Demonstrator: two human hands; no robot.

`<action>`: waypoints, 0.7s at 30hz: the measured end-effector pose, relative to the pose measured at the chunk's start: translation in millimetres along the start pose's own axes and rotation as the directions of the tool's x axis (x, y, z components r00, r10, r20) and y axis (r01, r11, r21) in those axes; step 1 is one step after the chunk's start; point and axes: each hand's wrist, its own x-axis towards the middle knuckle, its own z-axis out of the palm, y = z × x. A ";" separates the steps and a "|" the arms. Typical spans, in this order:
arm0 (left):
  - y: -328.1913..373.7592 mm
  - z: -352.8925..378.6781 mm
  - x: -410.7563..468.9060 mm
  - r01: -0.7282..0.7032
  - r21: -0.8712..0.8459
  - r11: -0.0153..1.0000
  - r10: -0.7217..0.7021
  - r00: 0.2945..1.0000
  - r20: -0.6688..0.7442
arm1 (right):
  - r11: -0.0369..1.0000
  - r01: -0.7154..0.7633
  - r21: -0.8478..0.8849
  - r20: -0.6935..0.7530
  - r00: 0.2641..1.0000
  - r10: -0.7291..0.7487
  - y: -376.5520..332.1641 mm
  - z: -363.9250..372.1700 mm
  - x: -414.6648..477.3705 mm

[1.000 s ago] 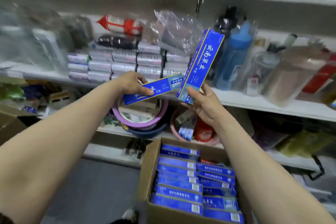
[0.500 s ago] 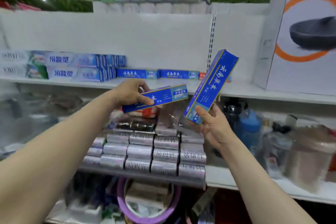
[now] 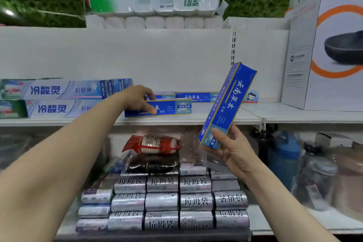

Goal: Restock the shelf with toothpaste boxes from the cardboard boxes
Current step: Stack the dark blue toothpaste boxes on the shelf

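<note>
Your left hand (image 3: 137, 97) is stretched far forward, thumb and fingers clamped on a blue toothpaste box (image 3: 167, 108) lying level at the front of the white shelf (image 3: 284, 114). Whether it rests there, I cannot tell. Left of that hand, pale toothpaste cartons (image 3: 49, 99) are stacked two high; just behind it sit more blue boxes (image 3: 196, 97). Your right hand (image 3: 231, 149), lower and nearer you, grips the bottom end of a second blue toothpaste box (image 3: 228, 100), which tilts up to the right.

Grips flat box (image 3: 172, 107) at shelf (image 3: 216, 119) with left hand (image 3: 135, 98); holds tilted box (image 3: 227, 104) up in right hand (image 3: 232, 150).
</note>
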 end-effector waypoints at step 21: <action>-52.2 15.4 41.9 -0.172 0.044 0.984 0.178 0.946 -0.270 | 0.938 -0.013 -0.346 -0.131 0.991 -0.035 12.8 52.6 28.4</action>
